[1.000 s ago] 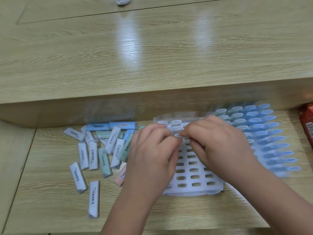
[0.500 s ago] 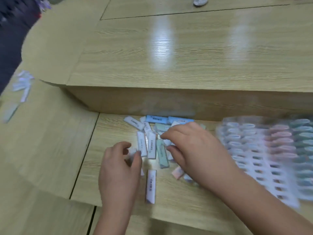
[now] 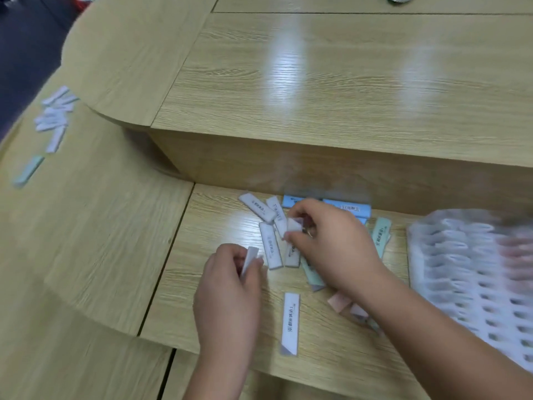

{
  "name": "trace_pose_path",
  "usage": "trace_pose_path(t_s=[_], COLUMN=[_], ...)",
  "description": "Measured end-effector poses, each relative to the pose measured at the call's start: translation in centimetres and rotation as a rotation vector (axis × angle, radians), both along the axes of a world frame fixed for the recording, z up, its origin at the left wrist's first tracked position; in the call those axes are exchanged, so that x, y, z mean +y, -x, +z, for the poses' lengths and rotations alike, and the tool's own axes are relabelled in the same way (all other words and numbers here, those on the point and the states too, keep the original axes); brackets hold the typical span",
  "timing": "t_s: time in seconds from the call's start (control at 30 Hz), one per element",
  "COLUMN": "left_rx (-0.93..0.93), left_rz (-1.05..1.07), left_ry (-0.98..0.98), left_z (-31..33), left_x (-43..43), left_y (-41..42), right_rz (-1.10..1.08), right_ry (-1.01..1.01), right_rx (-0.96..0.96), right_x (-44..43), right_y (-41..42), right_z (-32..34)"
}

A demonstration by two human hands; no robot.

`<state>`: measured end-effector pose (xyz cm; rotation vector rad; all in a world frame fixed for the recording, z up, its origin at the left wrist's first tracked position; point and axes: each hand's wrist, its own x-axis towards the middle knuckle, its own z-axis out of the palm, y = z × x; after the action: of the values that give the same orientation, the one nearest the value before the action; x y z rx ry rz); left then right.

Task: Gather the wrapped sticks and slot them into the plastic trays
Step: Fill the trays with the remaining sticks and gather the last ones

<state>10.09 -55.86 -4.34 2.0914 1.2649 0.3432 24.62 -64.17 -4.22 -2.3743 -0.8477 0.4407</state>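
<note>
Pale wood-grain tabletop runs below a raised upper tier. Low on it, the left hand has its fingers curled in, pinching a white wrapped stick that stands on edge between thumb and fingertips. The right hand reaches over the loose pile of sticks, fingers bent and nipping the end of another white stick at the pile's middle. Blue sticks lie against the tier's wall just behind that hand, a green stick lies just beside it, and pink sticks show under the wrist. A lone white stick lies flat between the two forearms. The plastic trays, blurred, sit to the right of the pile, near the right forearm. A second cluster of sticks lies well apart at far left.
</note>
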Motion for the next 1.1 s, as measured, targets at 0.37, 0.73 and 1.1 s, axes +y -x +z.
trace_pose_path(t_s=[0.37, 0.73, 1.1], left_rx=[-0.193, -0.401, -0.492], left_rz=[-0.493, -0.582, -0.750], left_ry=[0.137, 0.167, -0.277], left_z=[5.1, 6.3, 5.9], left_x=[-4.0, -12.8, -14.4], left_y=[-4.1, -10.9, -9.2], right_rz=[-0.308, -0.469, -0.140], right_ry=[-0.536, -0.499, -0.396], right_rx=[0.201, 0.006, -0.212], right_x=[-13.2, -24.6, -23.8], right_y=[-5.2, -6.0, -5.4], right_z=[7.3, 6.5, 2.9])
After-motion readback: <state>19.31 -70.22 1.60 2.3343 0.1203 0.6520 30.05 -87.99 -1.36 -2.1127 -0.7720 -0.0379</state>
